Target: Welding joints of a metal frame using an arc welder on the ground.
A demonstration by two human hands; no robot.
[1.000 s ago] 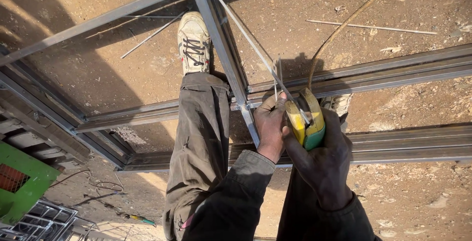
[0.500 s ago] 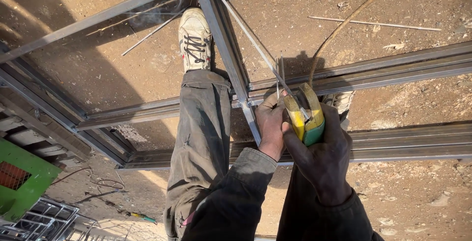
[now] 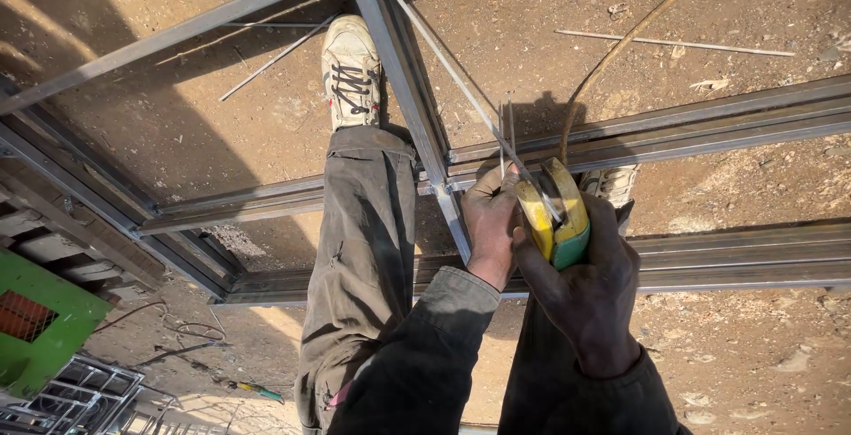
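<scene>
The person stands over a welded steel frame [image 3: 266, 200] laid on bare dirt ground [image 3: 222, 116], seen from the head camera looking straight down.

Right hand [image 3: 585, 284]: its grip is clamped around a yellow and green tape measure [image 3: 554, 213], palm over the case, held just above the junction of the frame's bars. The tape blade [image 3: 443, 58] is drawn out of the case and runs up and to the left, ending near the top edge of the view alongside the upright steel bar [image 3: 399, 89].

Left hand [image 3: 490, 222]: its grip is closed at the mouth of the case, fingers touching the blade and the case's yellow side. Both hands touch the tape measure and press against each other.

The left shoe [image 3: 352, 70], pale with dark laces, is planted on the ground just beside the upright bar. The right shoe [image 3: 610, 185] shows only in part, behind the hands, resting at the horizontal rail [image 3: 709, 120].

A curved cable [image 3: 638, 31] rises from behind the tape measure toward the upper right. A thin rod [image 3: 674, 43] lies on the ground well apart from the hands. A green machine [image 3: 40, 324] stands at the lower left, with a wire rack [image 3: 71, 399] near it.
</scene>
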